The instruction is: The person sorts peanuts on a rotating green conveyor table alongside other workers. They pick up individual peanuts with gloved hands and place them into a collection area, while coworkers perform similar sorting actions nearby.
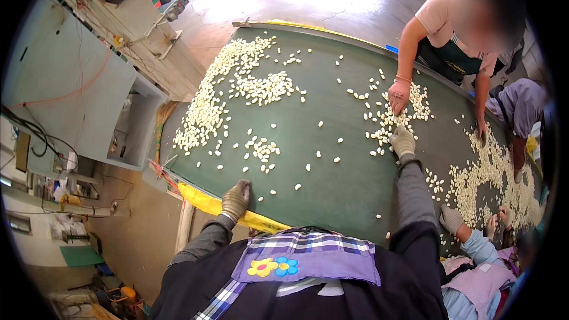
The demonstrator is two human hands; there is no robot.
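Observation:
Many pale, oval, bean-like pieces [262, 89] lie scattered and heaped on a long green belt-like tabletop [284, 142]. My left hand [235, 199], in a striped work glove, rests at the near edge by the yellow edge strip [200, 198], its fingers drawn together; whether it grips the edge or a piece cannot be told. My right hand [403, 142], in a similar glove, reaches out to a loose cluster of pieces [386, 129]. Its fingertips touch the cluster, partly hidden, just below a co-worker's gloved hand [399, 94].
A co-worker [444, 40] leans over the far side, the other hand in a large spread of pieces [466, 191] at the right. More co-workers' hands [452, 219] work there on the near side. A grey metal cabinet [75, 80] and a straw broom [164, 120] stand left of the table.

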